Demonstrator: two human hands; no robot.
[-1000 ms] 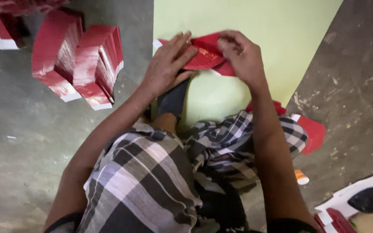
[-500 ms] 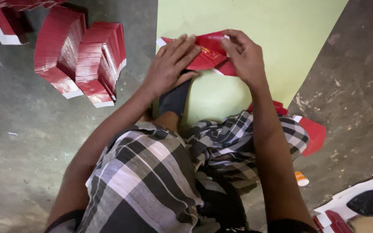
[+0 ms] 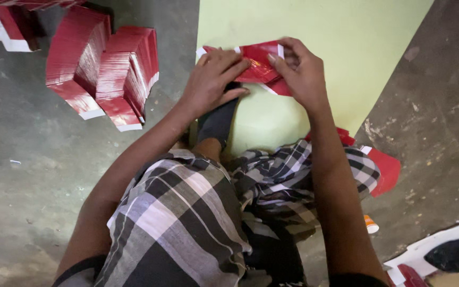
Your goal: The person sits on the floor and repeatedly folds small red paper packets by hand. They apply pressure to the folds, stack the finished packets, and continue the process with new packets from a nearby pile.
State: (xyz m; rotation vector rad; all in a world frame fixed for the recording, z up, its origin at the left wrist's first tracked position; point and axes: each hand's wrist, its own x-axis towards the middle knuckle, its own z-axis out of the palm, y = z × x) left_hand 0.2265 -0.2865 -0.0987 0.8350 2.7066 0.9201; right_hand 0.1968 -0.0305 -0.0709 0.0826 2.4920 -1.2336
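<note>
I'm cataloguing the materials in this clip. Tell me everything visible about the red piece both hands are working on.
The red carton blank looks like thin glossy card, red with white edges and a faint gold print. It lies flat, partly folded, on the pale green sheet. The left hand presses its left part down; the right hand pinches its right edge. More red card shows beneath it.
</note>
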